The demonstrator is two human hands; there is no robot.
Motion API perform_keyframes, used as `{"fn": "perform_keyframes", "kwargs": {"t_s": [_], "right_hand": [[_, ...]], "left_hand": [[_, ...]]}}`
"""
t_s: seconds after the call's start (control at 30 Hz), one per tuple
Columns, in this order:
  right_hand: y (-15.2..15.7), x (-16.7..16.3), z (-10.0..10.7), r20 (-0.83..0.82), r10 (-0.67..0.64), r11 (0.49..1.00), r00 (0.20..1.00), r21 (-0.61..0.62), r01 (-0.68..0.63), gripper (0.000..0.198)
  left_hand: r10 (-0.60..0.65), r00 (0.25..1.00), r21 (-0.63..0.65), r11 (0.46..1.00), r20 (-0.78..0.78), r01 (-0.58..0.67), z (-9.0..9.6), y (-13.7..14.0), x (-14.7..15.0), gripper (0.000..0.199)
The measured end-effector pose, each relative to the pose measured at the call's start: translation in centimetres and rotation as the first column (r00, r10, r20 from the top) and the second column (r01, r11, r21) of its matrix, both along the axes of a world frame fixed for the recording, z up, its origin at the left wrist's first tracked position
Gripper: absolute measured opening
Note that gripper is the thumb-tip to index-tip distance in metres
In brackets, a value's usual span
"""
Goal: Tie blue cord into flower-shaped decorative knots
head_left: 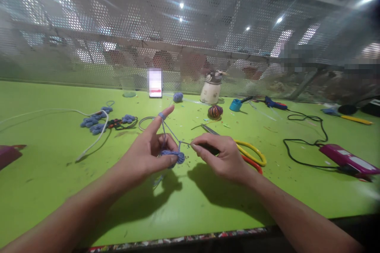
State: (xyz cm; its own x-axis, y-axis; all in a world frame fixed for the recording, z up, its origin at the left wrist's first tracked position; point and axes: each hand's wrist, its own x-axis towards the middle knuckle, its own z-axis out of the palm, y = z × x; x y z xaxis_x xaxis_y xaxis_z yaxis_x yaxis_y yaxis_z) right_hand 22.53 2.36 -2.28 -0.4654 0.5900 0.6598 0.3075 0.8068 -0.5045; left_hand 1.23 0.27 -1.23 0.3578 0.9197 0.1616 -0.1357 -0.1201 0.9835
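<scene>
My left hand (154, 146) pinches a small piece of blue-purple crochet work (178, 157) between thumb and fingers. Its index finger points up, with blue yarn (170, 129) wrapped round it and running down to the hook. In my right hand (221, 152) is a thin crochet hook (186, 143), its tip in a yarn loop just above the piece. Most of the hook's handle is hidden by the fingers. Scissors (251, 152) with yellow and orange handles lie on the table behind my right hand. A blue yarn ball (178, 97) sits farther back.
Finished blue crochet pieces (96, 121) and a white cable (102, 134) lie at left. At the back stand a lit phone (155, 83), a jar (211, 89) and a multicoloured yarn ball (215, 111). A glue gun (274, 103) and a magenta device (347, 160) with black cord are at right.
</scene>
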Motion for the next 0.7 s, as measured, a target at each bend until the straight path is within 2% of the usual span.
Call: {"fn": "perform_keyframes", "kwargs": {"t_s": [0.27,0.43,0.57,0.7], "right_hand": [[0.23,0.26,0.15,0.034,0.012,1.000,0.999,0.019,-0.013,0.010],[0.17,0.36,0.30,0.037,0.037,0.999,0.999,0.006,-0.037,0.011],[0.09,0.40,0.48,0.063,0.050,0.999,0.997,-0.025,-0.048,0.013],[0.07,0.40,0.54,0.067,0.057,0.997,0.996,-0.047,-0.054,0.013]], "left_hand": [[-0.026,0.991,-0.058,0.998,0.132,0.034,0.34,-0.14,-0.33,0.106],[0.009,0.979,-0.113,0.993,0.206,0.014,0.30,-0.08,-0.58,0.097],[0.033,0.977,-0.098,0.995,0.211,-0.013,0.14,0.14,-0.61,0.086],[0.039,0.987,-0.069,0.997,0.156,-0.028,0.23,0.20,-0.49,0.084]]}}
